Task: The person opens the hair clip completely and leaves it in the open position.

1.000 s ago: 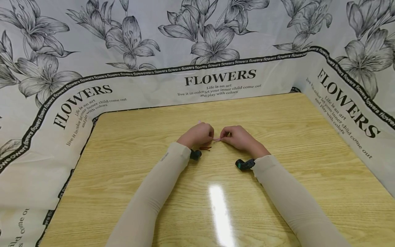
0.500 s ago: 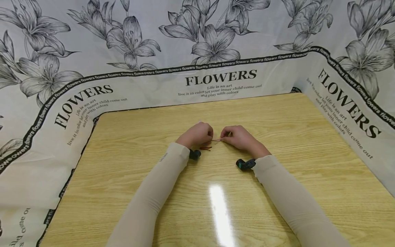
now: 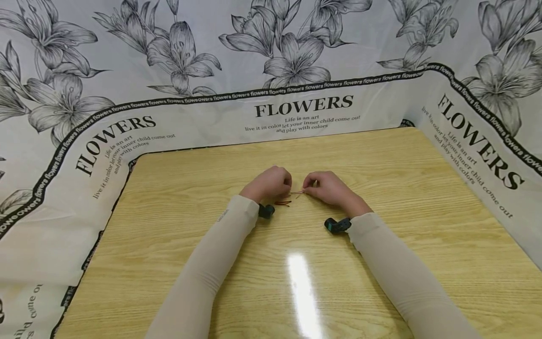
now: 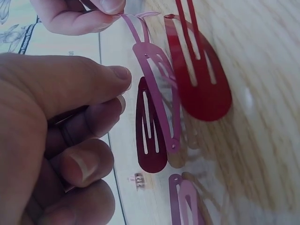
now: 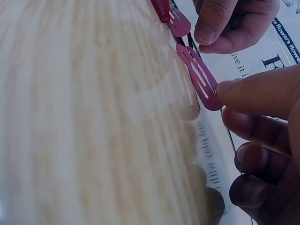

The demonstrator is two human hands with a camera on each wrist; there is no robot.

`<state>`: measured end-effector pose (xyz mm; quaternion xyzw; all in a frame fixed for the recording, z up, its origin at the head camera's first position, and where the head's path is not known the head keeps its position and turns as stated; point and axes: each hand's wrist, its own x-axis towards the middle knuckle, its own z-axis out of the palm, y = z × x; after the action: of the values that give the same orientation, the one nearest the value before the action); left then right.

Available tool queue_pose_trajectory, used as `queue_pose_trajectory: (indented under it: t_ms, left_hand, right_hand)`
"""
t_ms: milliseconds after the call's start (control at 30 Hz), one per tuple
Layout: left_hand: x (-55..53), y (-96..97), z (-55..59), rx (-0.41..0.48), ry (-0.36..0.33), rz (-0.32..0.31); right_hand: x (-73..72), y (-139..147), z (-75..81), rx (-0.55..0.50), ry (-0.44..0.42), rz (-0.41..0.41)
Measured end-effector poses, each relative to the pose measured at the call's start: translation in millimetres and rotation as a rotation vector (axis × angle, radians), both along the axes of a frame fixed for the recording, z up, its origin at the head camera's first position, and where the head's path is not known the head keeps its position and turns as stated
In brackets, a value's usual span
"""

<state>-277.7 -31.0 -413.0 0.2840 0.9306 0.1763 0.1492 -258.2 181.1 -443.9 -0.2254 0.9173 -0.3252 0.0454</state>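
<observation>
My right hand [image 3: 328,188] pinches one end of a pink snap hair clip [image 5: 202,78] between thumb and index finger. A second pink snap clip [image 4: 153,86] meets its far end in the left wrist view; whether the two are linked I cannot tell. My left hand [image 3: 269,182] is beside these clips, fingers bent, thumb and fingertips slightly apart. No clip shows between them in the left wrist view. A bright red snap clip [image 4: 206,96] and a dark red snap clip [image 4: 152,161] appear close by.
Another pink snap clip [image 4: 187,204] lies partly out of frame in the left wrist view. Beyond is a small claw clip [image 4: 138,180]. The wooden table [image 3: 381,165] is bordered by a flower-printed curtain [image 3: 237,113].
My left hand has drawn slightly left, so the gap between the hands is a little wider. My right hand stays almost where it was, with the clip in its fingers.
</observation>
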Motion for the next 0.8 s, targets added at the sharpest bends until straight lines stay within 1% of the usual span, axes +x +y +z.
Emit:
queue_pose_trajectory:
  t_ms: [200,367,533,800]
  left_hand:
    - [-0.9,-1.3,0.4,-0.002,0.0,0.012]
    - [-0.8,-5.5,1.9,0.021,-0.003,0.032]
    - [-3.0,-11.0,4.0,0.035,0.019,0.046]
    - [-6.2,-21.8,4.6,0.042,0.044,0.078]
  right_hand:
    - [-0.2,-2.1,3.6,0.0,-0.014,-0.006]
    - [-0.9,-2.4,6.8,0.013,-0.022,0.003]
    - [-3.2,-4.8,10.1,0.04,-0.011,0.004]
    - [-5.1,-12.0,14.0,0.052,-0.022,0.008]
